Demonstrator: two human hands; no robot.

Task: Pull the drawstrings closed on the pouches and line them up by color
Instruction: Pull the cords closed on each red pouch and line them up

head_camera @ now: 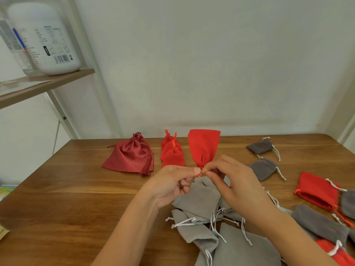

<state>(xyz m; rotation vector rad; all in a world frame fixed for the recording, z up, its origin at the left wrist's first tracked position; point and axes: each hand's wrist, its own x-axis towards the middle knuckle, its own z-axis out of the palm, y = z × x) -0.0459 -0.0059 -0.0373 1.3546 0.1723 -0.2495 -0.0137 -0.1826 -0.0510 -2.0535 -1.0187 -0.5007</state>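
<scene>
Both hands on the red pouch!
Left hand point(172, 184) and right hand point(233, 181) pinch red pouch point(204, 146) at its gathered neck, grey pouches point(199, 214) beneath.

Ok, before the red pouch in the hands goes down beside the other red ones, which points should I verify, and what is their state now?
1. Mouth of the held red pouch gathered: ok, the fabric bunches at the neck.
2. Grip: ok, the left hand and right hand both pinch the neck.
3. Cords pulled evenly: cannot tell, the fingers hide them.
4. Red row closed: ok, three small pouches overlap there.
5. Landing spot: ok, bare table shows right of the row.
6. Colours separated: not ok, a loose red pouch lies against grey pouches.
</scene>
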